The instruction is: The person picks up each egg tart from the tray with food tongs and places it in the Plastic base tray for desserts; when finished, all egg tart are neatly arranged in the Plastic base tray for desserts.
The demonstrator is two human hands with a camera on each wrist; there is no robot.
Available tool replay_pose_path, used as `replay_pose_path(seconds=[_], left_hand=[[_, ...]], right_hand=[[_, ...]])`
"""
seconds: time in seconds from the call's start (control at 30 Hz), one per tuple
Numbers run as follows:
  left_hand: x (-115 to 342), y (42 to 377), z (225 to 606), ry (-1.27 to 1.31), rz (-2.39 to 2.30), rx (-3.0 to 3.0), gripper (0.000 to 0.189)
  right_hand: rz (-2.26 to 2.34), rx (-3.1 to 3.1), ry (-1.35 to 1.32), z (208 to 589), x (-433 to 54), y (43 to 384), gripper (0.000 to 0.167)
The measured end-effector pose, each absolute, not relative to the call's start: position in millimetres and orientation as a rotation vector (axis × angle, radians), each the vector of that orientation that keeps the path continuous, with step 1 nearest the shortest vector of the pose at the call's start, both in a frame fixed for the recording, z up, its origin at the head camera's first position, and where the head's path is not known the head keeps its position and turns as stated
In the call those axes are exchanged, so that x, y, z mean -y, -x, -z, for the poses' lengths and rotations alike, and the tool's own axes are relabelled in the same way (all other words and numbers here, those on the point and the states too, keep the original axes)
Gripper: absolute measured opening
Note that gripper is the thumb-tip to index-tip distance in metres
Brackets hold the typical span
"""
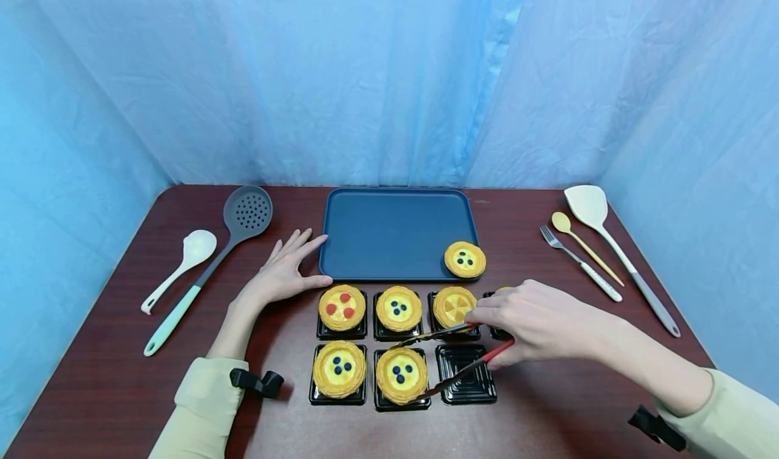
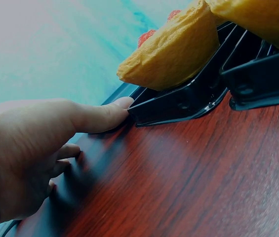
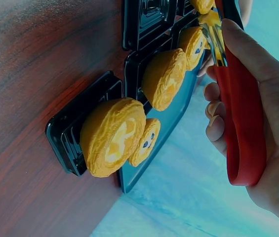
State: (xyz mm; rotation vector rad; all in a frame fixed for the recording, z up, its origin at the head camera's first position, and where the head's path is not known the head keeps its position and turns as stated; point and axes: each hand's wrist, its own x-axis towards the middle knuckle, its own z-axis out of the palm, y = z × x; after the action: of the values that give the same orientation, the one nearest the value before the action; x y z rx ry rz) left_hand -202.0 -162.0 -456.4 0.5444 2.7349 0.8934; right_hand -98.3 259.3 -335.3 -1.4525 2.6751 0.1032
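My right hand grips a pair of red-handled tongs. Spread apart, the tongs' arms reach left in the head view, one tip on each side of the front-row egg tart with blueberries, which sits in its black plastic tray. To its right lies a black plastic tray with no tart in it. My left hand lies at the left edge of the blue serving tray, fingers spread. Its thumb is right at the corner of the black tray under the strawberry tart, also seen in the left wrist view.
One blueberry tart sits in the serving tray's near right corner. More tarts in black trays stand around the tongs. A skimmer and white ladle lie left; a fork, yellow spoon and white turner lie right.
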Motion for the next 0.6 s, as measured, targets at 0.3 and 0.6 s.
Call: replay_pose_path(seconds=[0.3, 0.6], left_hand=[[161.0, 201.5, 456.7, -0.544, -0.885, -2.749, 0.089], [161.5, 201.5, 457.3, -0.54, -0.887, -2.746, 0.089]], right_hand=[[-0.06, -2.681, 1.448, 335.1, -260.1, 97.9, 0.06], [0.058, -2.808, 1.379, 318.6, -277.8, 108.5, 0.063]])
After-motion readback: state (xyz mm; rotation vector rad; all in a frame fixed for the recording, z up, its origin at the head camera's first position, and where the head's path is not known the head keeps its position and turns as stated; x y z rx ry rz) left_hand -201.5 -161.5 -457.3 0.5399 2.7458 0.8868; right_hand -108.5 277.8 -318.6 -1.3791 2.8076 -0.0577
